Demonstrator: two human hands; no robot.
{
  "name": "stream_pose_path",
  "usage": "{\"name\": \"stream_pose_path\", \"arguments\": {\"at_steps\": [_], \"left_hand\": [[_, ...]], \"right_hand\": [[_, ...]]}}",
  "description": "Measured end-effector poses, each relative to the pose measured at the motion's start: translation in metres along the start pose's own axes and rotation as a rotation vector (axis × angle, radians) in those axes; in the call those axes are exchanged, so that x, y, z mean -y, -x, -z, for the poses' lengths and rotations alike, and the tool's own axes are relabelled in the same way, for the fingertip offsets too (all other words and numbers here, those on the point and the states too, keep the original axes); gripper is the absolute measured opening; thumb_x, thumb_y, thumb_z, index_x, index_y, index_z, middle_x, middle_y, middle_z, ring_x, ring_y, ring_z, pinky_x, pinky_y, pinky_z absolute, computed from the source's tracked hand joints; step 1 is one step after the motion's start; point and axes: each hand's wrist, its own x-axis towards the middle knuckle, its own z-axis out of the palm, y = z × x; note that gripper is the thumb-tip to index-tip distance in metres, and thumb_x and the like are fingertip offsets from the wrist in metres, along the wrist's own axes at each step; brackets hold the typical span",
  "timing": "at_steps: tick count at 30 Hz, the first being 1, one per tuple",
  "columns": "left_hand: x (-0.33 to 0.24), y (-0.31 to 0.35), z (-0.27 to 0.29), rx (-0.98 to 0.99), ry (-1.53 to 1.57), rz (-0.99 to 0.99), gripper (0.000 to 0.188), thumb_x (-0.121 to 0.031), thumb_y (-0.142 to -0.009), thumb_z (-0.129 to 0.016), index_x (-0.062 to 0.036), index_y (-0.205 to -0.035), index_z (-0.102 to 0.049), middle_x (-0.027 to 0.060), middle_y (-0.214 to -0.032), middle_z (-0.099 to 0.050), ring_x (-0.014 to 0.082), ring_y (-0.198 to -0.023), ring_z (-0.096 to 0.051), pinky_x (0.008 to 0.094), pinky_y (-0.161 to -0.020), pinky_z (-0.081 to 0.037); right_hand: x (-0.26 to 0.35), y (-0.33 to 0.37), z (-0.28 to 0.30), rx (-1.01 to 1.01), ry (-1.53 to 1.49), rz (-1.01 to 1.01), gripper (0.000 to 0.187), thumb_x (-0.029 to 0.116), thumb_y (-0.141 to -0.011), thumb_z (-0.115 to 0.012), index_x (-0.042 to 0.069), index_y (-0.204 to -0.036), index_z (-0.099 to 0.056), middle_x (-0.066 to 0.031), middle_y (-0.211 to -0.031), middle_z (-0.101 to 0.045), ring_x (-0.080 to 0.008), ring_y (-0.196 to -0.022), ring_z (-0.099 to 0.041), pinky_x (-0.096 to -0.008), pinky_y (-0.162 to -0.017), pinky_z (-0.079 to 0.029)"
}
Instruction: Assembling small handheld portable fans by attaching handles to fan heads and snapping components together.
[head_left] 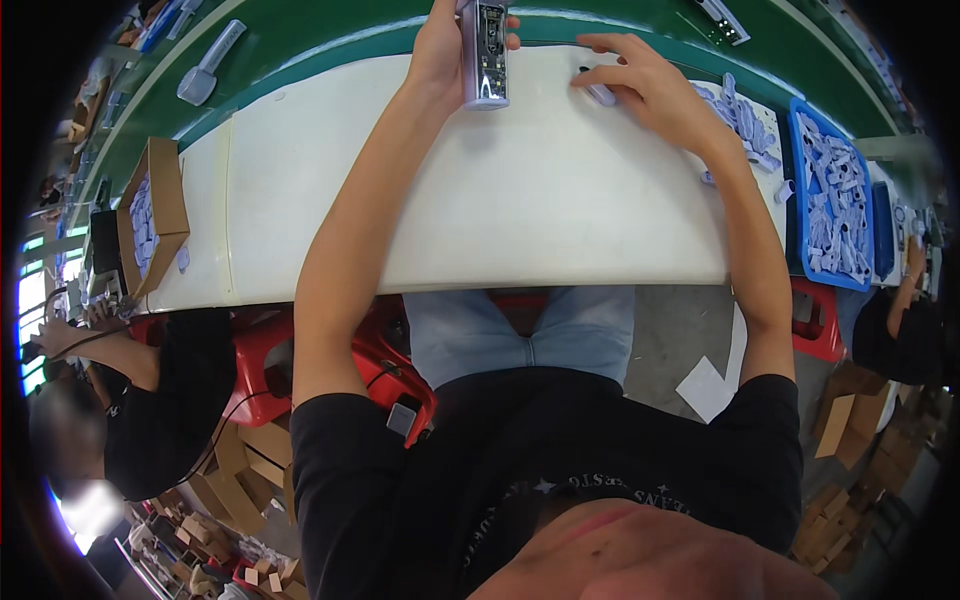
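Near the far edge of the white table (560,180), my left hand (436,55) is wrapped round a lavender handheld device housing (487,60). Its open face shows a circuit board and other electronic parts. To the right, my right hand (655,90) has bent fingers closed on a small lavender plastic piece (601,94) with a dark end. Part of that piece is hidden by the fingers, so its exact kind cannot be told. Beyond my right wrist lies a loose heap of lavender plastic parts (742,115).
A blue tray (793,200) full of lavender parts stands at the right, a cardboard box (170,205) of similar parts at the left. On the green conveyor (300,30) lie a lavender device (210,65) and another opened device (722,20). Other people sit at both sides.
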Motion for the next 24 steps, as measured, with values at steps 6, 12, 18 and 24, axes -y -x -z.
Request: {"name": "stream_pose_path", "arguments": {"at_steps": [6, 12, 18, 24], "left_hand": [[0.002, 0.017, -0.023, -0.136, -0.028, 0.085, 0.052, -0.056, -0.097, -0.035, -0.0103, -0.098, -0.058, 0.0055, -0.070, -0.060, 0.0149, -0.057, -0.058, 0.0278, -0.049, -0.050], [0.008, 0.025, -0.024, -0.071, -0.074, 0.109, 0.050, -0.056, -0.096, -0.037, -0.0100, -0.102, -0.055, 0.0051, -0.076, -0.060, 0.0136, -0.063, -0.059, 0.0267, -0.052, -0.050], [0.022, 0.032, -0.036, -0.048, -0.130, -0.321, 0.044, -0.050, -0.098, -0.039, -0.0085, -0.111, -0.046, 0.0063, -0.093, -0.058, 0.0126, -0.074, -0.058, 0.0251, -0.063, -0.050], [0.033, 0.034, -0.043, -0.172, -0.288, -0.338, 0.041, -0.041, -0.099, -0.045, -0.0054, -0.117, -0.036, 0.0093, -0.107, -0.053, 0.0139, -0.090, -0.054, 0.0263, -0.077, -0.047]], "right_hand": [[0.021, 0.002, -0.007, -0.037, -0.113, -0.437, 0.024, 0.015, -0.085, -0.065, 0.007, -0.107, -0.064, -0.0109, -0.103, -0.062, -0.0240, -0.086, -0.060, -0.0302, -0.076, -0.049], [0.014, -0.004, -0.008, -0.026, -0.287, -0.527, 0.027, 0.019, -0.084, -0.068, 0.001, -0.103, -0.065, -0.0099, -0.093, -0.065, -0.0175, -0.078, -0.060, -0.0281, -0.070, -0.048], [0.044, -0.018, -0.003, -0.331, -0.738, -0.710, 0.021, 0.017, -0.084, -0.070, 0.000, -0.095, -0.065, -0.0040, -0.085, -0.067, -0.0093, -0.074, -0.058, -0.0228, -0.062, -0.046], [0.058, -0.022, -0.015, -0.407, -0.678, -0.659, 0.019, 0.014, -0.082, -0.074, -0.001, -0.088, -0.063, -0.0038, -0.082, -0.068, -0.0102, -0.070, -0.062, -0.0214, -0.060, -0.047]]}}
